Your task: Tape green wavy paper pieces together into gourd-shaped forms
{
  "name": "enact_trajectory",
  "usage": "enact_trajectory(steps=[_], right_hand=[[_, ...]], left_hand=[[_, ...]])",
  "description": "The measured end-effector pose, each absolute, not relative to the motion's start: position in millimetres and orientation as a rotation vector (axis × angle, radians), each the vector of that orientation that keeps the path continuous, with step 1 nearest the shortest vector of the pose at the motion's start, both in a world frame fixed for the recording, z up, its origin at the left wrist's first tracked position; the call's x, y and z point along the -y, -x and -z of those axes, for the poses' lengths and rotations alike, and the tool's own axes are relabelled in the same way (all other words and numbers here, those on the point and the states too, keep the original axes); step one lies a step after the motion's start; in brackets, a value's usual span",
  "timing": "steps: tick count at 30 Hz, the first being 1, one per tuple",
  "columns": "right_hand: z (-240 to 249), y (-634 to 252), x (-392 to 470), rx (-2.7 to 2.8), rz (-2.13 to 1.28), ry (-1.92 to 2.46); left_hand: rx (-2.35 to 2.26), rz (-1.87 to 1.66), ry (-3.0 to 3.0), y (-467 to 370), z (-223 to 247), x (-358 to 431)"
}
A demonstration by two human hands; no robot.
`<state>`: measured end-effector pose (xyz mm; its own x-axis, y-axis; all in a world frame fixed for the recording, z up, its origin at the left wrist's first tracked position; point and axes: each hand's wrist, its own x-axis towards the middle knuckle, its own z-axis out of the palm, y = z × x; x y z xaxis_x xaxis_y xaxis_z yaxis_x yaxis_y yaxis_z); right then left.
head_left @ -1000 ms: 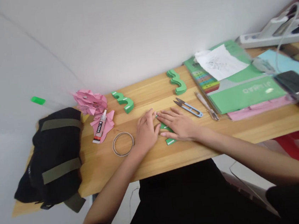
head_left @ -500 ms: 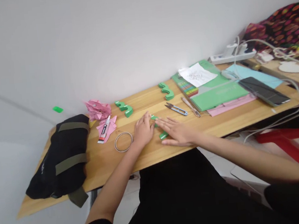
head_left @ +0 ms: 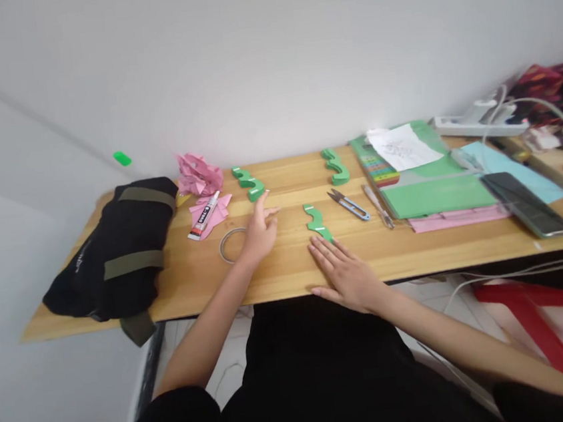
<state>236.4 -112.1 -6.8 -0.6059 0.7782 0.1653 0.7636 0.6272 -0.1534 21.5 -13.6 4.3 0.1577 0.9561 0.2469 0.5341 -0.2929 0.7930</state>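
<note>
A wavy green paper piece (head_left: 314, 215) with small white patches lies on the wooden table. My right hand (head_left: 346, 273) is spread flat, its fingertips over the lower end of this piece. Farther back, a second wavy green piece (head_left: 243, 180) looks like a thicker stack. My left hand (head_left: 262, 230) is raised, fingers apart, with the index fingertip at that stack's near end; whether they touch I cannot tell. A roll of tape (head_left: 223, 247) lies beside my left wrist, partly hidden. Another wavy green stack (head_left: 336, 168) sits near the wall.
Blue-handled thread snips (head_left: 350, 205) and a pen-like tool (head_left: 378, 206) lie right of centre. Left are a glue tube (head_left: 204, 216), crumpled pink paper (head_left: 200, 174) and a black bag (head_left: 114, 249). Green folders (head_left: 438, 196), a phone (head_left: 527, 203) and a power strip (head_left: 478, 126) are right.
My left hand has moved away from the middle green piece toward the stack behind it. My right hand has slid toward the piece's lower end, uncovering most of it. The view has shifted.
</note>
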Motion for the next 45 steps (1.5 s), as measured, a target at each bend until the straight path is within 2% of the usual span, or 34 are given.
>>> enact_trajectory(steps=[8,15,22,32,36,39,42,45], right_hand=[[5.5,-275.5,154.2,2.456,0.155,1.170],[3.9,-268.3,119.9,2.620,0.022,1.279],[-7.1,-245.1,61.2,2.588,0.004,1.357],[0.6,-224.3,55.9,2.647,-0.130,1.308],[-10.5,-224.5,61.2,2.435,-0.264,1.278],[-33.6,-240.7,66.7,2.072,-0.574,1.343],[-52.8,-292.5,84.5,1.783,-0.871,1.427],[-51.2,-367.2,118.9,2.022,-1.053,1.669]], left_hand=[[-1.397,-1.008,-1.954,-2.5,-15.0,82.4],[-1.407,-0.976,-1.832,-18.6,-4.6,95.3],[-1.458,-1.120,-1.772,-20.6,3.0,85.2],[-1.447,-1.155,-1.808,-20.4,11.3,84.3],[-1.439,-1.161,-1.799,-20.1,11.2,84.1],[-1.421,-1.171,-1.770,-19.8,11.3,83.9],[-1.396,-1.215,-1.722,-19.0,10.1,83.5],[-1.280,-1.254,-1.549,-17.8,5.3,83.7]])
